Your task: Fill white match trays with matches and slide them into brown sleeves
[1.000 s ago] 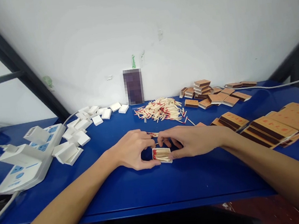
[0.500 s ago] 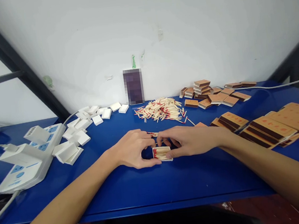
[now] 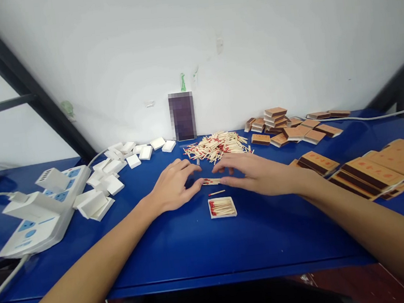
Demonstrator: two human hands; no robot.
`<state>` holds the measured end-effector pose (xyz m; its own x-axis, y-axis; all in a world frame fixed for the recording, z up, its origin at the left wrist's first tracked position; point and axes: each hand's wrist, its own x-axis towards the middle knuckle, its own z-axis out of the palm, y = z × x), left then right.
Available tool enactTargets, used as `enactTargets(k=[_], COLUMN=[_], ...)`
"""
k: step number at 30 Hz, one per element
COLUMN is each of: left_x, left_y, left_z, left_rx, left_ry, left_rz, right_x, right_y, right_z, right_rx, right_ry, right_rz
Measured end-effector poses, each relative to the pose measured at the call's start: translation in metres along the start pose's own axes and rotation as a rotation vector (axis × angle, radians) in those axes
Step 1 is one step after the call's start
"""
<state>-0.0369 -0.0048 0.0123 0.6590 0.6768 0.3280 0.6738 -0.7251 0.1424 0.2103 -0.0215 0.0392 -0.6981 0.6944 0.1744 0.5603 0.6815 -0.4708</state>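
The print on the orange boxes point(image 3: 378, 165) at the right is too small to read. On the glossy blue worktop point(image 3: 199, 254), a shallow rectangular white tray point(image 3: 224, 216) of red-tipped wooden matches point(image 3: 223, 207) lies nearer the person than the left hand point(image 3: 175, 186) and right hand point(image 3: 259, 173), whose fingers and thumbs stand apart, thumbs at opposite ends of a short match row point(image 3: 212, 181).

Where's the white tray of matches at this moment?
In the head view, the white tray of matches lies on the blue table, slightly right of and below centre, just nearer the person than a single loose match.
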Motion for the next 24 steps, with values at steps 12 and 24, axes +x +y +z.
enactTargets(k=[12, 24], left_x=[0.001, 0.006], left_y=[0.000, 0.004], left_z=[0.003, 0.013], left_rx=[0.010, -0.143], left_ry=[-0.124, -0.043], left_rz=[0.033, -0.071], right_x=[0.018, 0.021], right_y=[0.018, 0.019], right_z=[0.030, 0.044], right_rx=[0.006, 0.015], right_ry=[0.095, 0.204], right_rz=[0.021, -0.024])
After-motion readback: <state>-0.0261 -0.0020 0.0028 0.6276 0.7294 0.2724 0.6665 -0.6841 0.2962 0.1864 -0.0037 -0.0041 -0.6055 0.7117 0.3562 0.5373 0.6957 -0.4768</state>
